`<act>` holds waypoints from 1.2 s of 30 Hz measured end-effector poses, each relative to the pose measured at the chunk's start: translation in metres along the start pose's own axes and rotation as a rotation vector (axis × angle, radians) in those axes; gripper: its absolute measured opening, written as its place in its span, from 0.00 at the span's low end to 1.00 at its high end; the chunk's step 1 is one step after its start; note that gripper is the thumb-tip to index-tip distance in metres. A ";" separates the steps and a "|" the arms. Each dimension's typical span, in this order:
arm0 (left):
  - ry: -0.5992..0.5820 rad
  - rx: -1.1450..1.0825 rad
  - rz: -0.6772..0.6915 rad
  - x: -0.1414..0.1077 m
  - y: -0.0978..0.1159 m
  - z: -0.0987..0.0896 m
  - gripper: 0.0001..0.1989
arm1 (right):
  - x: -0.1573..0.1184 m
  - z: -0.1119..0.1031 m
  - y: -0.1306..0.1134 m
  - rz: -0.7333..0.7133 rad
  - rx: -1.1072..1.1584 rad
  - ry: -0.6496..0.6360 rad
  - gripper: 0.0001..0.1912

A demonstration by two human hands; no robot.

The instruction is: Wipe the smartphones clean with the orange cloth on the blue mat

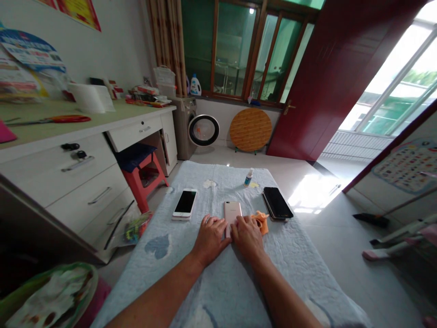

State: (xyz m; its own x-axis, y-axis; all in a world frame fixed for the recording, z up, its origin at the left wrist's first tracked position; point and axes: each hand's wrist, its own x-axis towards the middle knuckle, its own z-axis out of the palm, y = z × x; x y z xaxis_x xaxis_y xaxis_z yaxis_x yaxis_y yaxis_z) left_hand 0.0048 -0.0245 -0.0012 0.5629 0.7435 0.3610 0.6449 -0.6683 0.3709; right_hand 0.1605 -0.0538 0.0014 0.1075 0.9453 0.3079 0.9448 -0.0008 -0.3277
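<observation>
A pale blue blanket (293,264) carries everything: a gold phone (232,208) between the left hand (212,234) and right hand (248,236); a white phone (185,202) left of the left hand; right of the right hand, an orange cloth (262,223), then a black phone (277,202), perhaps stacked on something; ahead, a small bottle (248,178).

A round tabletop (251,130) stands between a washing machine (183,127) and a red door (327,77).

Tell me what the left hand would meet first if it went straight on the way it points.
Most likely the pale pink phone: the left hand angles toward its near left edge and looks right up against it, though exact contact is hard to tell.
</observation>
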 end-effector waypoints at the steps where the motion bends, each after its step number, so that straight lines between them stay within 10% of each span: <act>1: 0.007 -0.004 0.006 0.000 0.000 0.000 0.15 | 0.000 0.001 0.001 0.008 0.020 0.008 0.08; 12: 0.036 0.006 0.005 0.000 0.002 -0.002 0.25 | 0.004 0.004 -0.005 0.141 0.675 0.153 0.25; 36: 0.176 -0.055 0.031 -0.003 0.010 -0.001 0.31 | 0.005 -0.007 -0.015 0.096 1.241 -0.251 0.26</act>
State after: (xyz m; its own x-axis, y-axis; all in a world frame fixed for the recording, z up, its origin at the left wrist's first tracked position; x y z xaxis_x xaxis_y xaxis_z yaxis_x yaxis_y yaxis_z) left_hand 0.0090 -0.0335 0.0018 0.4799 0.7099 0.5155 0.5967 -0.6948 0.4014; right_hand 0.1496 -0.0513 0.0144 -0.0310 0.9941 0.1040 -0.0021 0.1040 -0.9946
